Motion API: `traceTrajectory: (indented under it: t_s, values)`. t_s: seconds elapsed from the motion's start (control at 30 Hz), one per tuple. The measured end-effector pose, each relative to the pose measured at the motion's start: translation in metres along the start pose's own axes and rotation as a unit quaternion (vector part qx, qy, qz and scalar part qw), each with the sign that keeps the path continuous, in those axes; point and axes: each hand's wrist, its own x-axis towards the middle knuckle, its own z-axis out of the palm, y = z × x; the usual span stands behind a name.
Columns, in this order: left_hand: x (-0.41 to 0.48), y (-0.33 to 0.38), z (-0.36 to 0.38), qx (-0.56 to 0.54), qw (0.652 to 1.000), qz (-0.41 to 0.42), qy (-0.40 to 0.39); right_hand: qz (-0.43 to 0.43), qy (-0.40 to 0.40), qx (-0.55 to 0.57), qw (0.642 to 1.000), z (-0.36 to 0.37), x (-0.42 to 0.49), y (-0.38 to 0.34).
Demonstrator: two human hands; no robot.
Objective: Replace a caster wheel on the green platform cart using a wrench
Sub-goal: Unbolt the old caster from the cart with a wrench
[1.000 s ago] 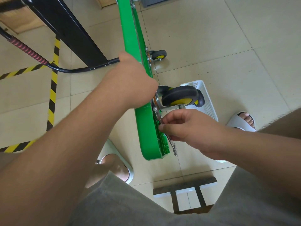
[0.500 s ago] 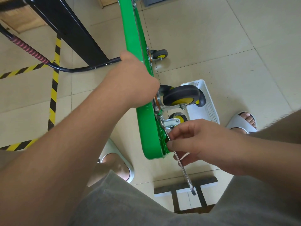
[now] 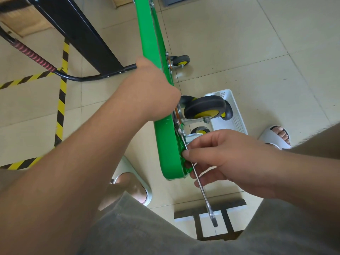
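On a tiled floor, the green platform cart stands tipped on edge. The left hand grips its deck while the right hand pinches a wrench at the caster wheel mount. This appears to be bolt work; next, a steady swing with the head seated.

One green platform cart is counted. Four caster wheels are seen: far wheel, large wheel, rear wheel, small wheel. One wrench, one white basket, two hands (left hand, right hand) and two slippers (left slipper, right slipper) are counted.
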Motion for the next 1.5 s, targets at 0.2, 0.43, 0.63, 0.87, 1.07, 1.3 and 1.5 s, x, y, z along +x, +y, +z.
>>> traceTrajectory:
  t_s: [0.2, 0.43, 0.63, 0.87, 1.07, 1.3, 1.5]
  values:
    - [0.0, -0.001, 0.0, -0.01, 1.0, 0.001, -0.003, -0.02, 0.042, -0.046, 0.998, -0.001, 0.009, 0.01]
    - [-0.001, -0.001, -0.001, -0.018, 1.0, 0.001, -0.007, -0.047, 0.08, -0.107, 0.99, -0.007, 0.033, 0.013]
    - [0.0, -0.003, 0.0, -0.018, 1.0, -0.001, -0.005, -0.082, 0.089, -0.138, 0.983, -0.008, 0.038, 0.013]
    - [0.001, -0.002, 0.0, -0.014, 1.0, 0.0, -0.003, -0.037, 0.07, -0.126, 0.989, -0.012, 0.027, 0.016]
    - [0.002, -0.001, 0.0, -0.009, 1.0, 0.0, -0.009, -0.023, 0.067, -0.044, 0.997, -0.008, 0.006, 0.012]
    - [0.001, 0.0, 0.001, -0.002, 1.0, -0.004, -0.007, -0.024, 0.044, 0.013, 0.999, -0.001, -0.001, 0.002]
    - [0.002, -0.001, 0.001, -0.008, 1.0, -0.004, -0.003, -0.022, 0.017, 0.051, 0.998, 0.0, 0.003, -0.001]
